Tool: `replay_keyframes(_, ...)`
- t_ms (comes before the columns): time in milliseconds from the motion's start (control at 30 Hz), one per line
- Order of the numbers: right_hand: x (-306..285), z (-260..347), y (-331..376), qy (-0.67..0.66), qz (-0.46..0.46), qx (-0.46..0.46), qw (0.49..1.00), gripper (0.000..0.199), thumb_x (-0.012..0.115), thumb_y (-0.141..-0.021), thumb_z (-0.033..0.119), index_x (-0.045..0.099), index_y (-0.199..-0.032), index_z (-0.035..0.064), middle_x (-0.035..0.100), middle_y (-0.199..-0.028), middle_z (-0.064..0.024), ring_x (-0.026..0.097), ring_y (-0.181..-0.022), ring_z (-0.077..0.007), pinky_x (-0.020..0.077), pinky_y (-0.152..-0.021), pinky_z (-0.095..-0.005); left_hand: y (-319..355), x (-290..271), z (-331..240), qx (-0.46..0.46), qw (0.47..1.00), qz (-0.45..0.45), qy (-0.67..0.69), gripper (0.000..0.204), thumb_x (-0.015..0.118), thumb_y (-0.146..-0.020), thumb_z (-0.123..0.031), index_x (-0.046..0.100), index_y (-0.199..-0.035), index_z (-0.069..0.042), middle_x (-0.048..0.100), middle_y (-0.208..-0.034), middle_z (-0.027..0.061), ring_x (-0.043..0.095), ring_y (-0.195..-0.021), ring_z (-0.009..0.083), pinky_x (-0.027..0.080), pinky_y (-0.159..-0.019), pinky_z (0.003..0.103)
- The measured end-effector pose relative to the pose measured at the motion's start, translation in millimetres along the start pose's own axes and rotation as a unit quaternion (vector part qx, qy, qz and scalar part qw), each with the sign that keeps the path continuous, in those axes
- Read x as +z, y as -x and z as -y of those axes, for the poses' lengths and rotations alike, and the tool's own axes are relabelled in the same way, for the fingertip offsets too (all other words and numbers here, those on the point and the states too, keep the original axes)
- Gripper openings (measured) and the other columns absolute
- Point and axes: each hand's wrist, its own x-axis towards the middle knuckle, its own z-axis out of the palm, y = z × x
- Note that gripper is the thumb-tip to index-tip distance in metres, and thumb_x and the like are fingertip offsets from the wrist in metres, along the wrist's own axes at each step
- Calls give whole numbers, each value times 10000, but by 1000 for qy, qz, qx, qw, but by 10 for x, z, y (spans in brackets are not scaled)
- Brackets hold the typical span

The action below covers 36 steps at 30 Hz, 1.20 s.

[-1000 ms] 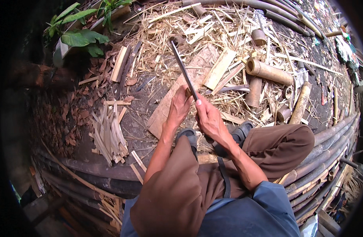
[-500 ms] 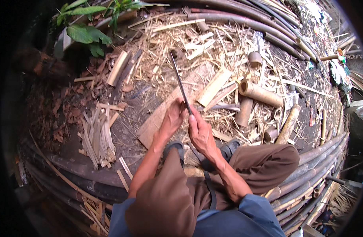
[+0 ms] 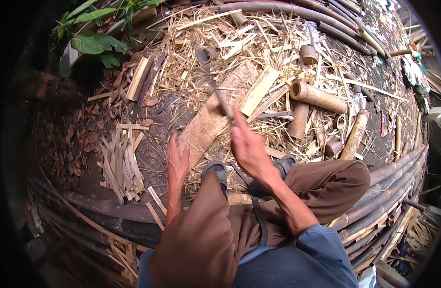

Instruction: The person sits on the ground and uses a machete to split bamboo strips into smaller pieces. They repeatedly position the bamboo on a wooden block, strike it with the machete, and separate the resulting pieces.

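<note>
One long, narrow, dark metal blade (image 3: 219, 98), blurred, runs forward-left from the right hand (image 3: 248, 148) closed on its near end, crossing over the flat brown wooden board (image 3: 202, 137); left hand (image 3: 178, 162), nearer the board, spread and seemingly empty.

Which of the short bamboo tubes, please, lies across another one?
The thick tan tube, hollow end facing left; unlike the others, it crosses over the darker brown tube.
</note>
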Motion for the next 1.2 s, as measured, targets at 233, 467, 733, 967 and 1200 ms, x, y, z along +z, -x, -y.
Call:
replay_keyframes(233,102,-433,-134,-17,6,88,996,564,402,-1017,339,346,-1434,-38,590,-799,-312,644,-801,-377,458,-719,-440,-19,79,-131,9,991,43,123,558,621,-897,-151,411,-1382,28,562,-1261,225,581,-1132,314,464,-978,410)
replay_keyframes(467,382,-1443,-407,-2,-42,18,999,600,402,-1017,355,341,-1420,-85,501,-1276,-378,488,-1266,-414,379,-1055,-408,-346,348,-985,287,951,-116,6,604,685,-868,-209,432,-1365,24,572,-1137,185,586,-1048,310,475,-933,390)
replay_keyframes(733,313,-1429,-406,-23,62,31,997,544,628,-843,322,531,-1262,-12,646,-913,-236,632,-832,-336,498,-769,-419,-967,653,-1082,210,977,-32,35,427,785,-766,-196,592,-1108,-30,555,-918,102,553,-838,237,453,-757,382)
replay_keyframes(967,214,-1505,-397,70,51,63,994,364,667,-783,205,597,-1084,12,671,-872,-256,659,-869,-431,515,-780,-477,-926,681,-1093,215,977,-4,17,289,774,-793,-218,661,-985,-33,551,-919,107,587,-804,236,474,-741,379)
replay_keyframes(1200,228,-1547,-435,100,29,20,994,367,652,-787,176,581,-1126,54,674,-885,-253,663,-858,-421,530,-776,-485,-898,703,-1107,156,984,-38,77,236,763,-794,-164,655,-951,-24,627,-806,90,588,-725,204,474,-687,339)
